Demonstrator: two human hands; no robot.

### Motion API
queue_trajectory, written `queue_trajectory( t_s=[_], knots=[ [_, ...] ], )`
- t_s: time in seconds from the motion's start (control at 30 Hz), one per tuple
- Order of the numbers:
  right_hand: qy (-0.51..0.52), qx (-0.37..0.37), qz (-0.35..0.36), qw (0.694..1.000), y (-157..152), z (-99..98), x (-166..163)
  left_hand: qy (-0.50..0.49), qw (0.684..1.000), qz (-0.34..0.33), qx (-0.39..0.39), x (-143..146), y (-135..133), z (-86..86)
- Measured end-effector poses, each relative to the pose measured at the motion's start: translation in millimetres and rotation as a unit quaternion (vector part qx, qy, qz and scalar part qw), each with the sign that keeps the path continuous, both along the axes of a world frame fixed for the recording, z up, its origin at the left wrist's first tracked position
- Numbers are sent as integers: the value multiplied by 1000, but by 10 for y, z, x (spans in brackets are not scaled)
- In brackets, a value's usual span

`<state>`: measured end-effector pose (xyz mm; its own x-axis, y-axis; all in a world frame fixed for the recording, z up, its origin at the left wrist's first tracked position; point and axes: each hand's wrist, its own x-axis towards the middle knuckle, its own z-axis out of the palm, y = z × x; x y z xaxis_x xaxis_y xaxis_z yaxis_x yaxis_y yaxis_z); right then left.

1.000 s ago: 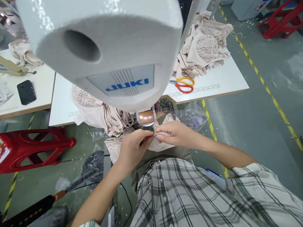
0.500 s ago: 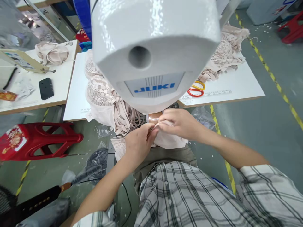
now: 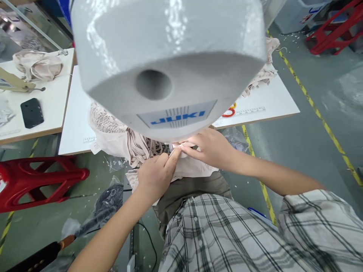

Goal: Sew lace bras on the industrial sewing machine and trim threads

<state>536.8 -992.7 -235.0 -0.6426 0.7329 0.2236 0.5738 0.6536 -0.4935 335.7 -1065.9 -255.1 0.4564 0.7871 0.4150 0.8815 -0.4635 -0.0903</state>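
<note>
A large white JUKI sewing machine head [image 3: 170, 71] fills the upper middle of the view and hides the needle area. Just below its front edge, my left hand [image 3: 157, 172] and my right hand [image 3: 208, 149] meet with fingertips close together. Both are closed on a pale beige fabric piece [image 3: 193, 168], whose lower part hangs over my lap. To the left of my hands lies a heap of beige lace garments [image 3: 110, 136] with many thin straps [image 3: 143, 147]. Part of the right hand's fingers is hidden under the machine.
Red-and-yellow scissors [image 3: 229, 111] lie on the white table [image 3: 272, 100] at right, below more lace pieces [image 3: 259, 81]. A black phone [image 3: 32, 113] rests on the left table. A red stool [image 3: 42, 181] stands at left, near a black plastic bag [image 3: 109, 198].
My head view has shifted closer to the machine, which looks larger. Both hands have moved up toward the machine's front edge with the fabric, the right fingers now partly beneath it.
</note>
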Motion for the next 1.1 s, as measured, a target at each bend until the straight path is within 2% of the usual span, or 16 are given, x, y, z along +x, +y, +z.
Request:
queue_trajectory(
  t_s=[0.07,0.13,0.23,0.3,0.37,0.43,0.57,0.7,0.9,1.1],
  knots=[
    [39,76,-29,996,-94,-153,23,10,999,19,-28,31,-17,40],
    [70,132,-64,987,-173,-276,25,14,1000,10,-26,0,9,57],
    [104,166,-98,976,-241,-352,5,16,997,-70,-9,-153,139,46],
    [114,146,-93,978,-274,-366,-4,17,992,-123,-21,-257,248,37],
    [127,89,-98,983,-318,-405,-3,9,990,-137,-41,-299,322,38],
    [167,36,-122,978,-376,-484,-1,-5,991,-124,-52,-264,332,50],
    [242,-12,-150,959,-451,-622,-3,-5,997,-68,-41,-62,195,76],
    [216,-74,-128,965,-366,-514,41,28,1000,-14,0,126,55,91],
    [169,-37,-101,980,-77,-327,130,32,998,11,43,295,34,111],
    [165,-107,-62,978,177,-231,106,24,998,41,43,371,84,163]
  ],
)
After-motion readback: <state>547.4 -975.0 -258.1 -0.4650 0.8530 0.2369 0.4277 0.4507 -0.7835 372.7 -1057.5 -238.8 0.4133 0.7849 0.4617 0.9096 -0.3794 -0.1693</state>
